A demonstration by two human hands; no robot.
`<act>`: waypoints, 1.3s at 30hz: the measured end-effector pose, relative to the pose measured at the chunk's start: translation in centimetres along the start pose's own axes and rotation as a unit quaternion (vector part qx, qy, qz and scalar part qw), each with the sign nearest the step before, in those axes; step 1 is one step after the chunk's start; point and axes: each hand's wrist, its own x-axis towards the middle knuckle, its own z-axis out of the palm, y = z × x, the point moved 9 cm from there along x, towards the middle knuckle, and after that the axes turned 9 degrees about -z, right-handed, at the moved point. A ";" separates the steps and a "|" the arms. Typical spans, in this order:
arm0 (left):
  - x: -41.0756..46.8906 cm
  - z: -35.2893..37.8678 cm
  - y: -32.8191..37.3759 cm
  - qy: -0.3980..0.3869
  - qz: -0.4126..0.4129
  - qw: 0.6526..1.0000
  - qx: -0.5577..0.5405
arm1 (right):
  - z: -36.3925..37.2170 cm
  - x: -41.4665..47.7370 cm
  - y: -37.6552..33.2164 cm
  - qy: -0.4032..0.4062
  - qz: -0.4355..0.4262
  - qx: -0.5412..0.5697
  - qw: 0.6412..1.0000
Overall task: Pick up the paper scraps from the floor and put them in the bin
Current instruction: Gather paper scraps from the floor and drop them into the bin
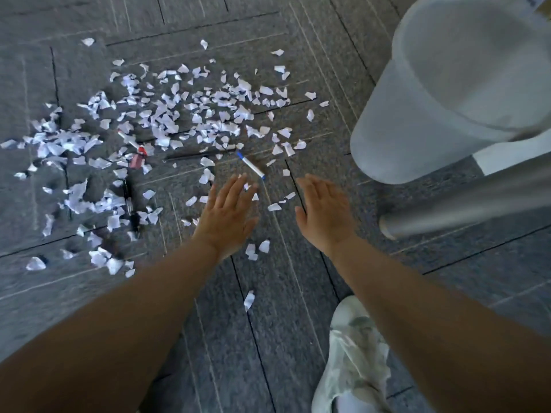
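Grey carpet-tile floor (74, 293) is carrying a wide scatter of small torn white paper scraps (167, 114), thickest at left and centre. Pens are lying among them, including a white pen with blue cap (251, 164); sweeping should be steering round these. Left hand (228, 216) and right hand (323, 214) are reaching down flat, fingers spread, holding nothing. Raking scraps inward into one heap looks best. Translucent white plastic bin (441, 93) is standing at right, with a silver metal leg (465, 204) crowding it.
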 end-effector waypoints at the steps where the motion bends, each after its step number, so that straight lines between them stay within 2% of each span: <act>1: -0.7 1.3 -0.1 -0.012 -0.001 1.000 -0.002 | 1.3 -0.7 0.0 -0.010 0.002 -0.001 1.000; 4: -3.2 5.4 -0.5 -0.047 0.003 0.999 0.018 | 5.5 -2.8 0.9 -0.042 0.023 -0.012 0.999; 6: -5.4 8.6 -0.4 -0.082 0.032 0.995 0.040 | 8.5 -4.5 2.5 -0.090 0.071 -0.032 0.993; 9: -8.6 13.2 0.4 -0.114 0.096 0.985 0.084 | 10.9 -7.3 5.0 -0.113 0.156 -0.028 0.981; 11: -9.3 14.7 0.1 -0.116 0.086 0.985 0.096 | 11.8 -8.9 5.7 -0.125 0.177 -0.012 0.976; 14: -9.6 13.9 0.6 -0.066 0.076 0.991 0.085 | 12.8 -10.4 5.2 -0.147 0.164 -0.006 0.975; 17: -9.8 13.8 0.6 -0.038 0.089 0.991 0.093 | 13.3 -10.4 4.2 -0.129 0.152 0.027 0.980; 21: -9.2 12.2 -0.3 0.011 0.044 0.998 0.045 | 13.9 -9.1 0.6 -0.115 0.043 0.057 0.991; 24: -7.5 10.2 -1.4 0.029 -0.032 0.999 -0.030 | 13.7 -7.9 -2.3 -0.112 -0.024 0.096 0.989; 27: -5.1 9.3 -2.4 0.017 -0.089 0.992 -0.083 | 12.3 -6.0 -1.1 -0.059 0.033 0.136 0.988; 30: -3.4 11.0 -1.7 -0.054 -0.048 0.996 -0.043 | 11.0 -4.2 2.5 -0.031 0.095 0.098 0.990; 32: -3.0 12.2 -0.3 -0.086 0.017 0.996 0.002 | 10.8 -3.0 4.8 -0.052 0.119 0.058 0.990; 34: -2.7 13.3 0.6 -0.108 0.048 0.993 0.029 | 10.8 -1.6 6.6 -0.078 0.133 0.015 0.988; 36: -1.7 13.8 0.8 -0.103 0.040 0.993 0.046 | 11.2 0.2 7.8 -0.107 0.138 -0.002 0.985; 39: 0.1 12.9 -1.4 -0.071 -0.034 0.995 0.052 | 12.3 2.8 7.0 -0.145 0.101 -0.008 0.984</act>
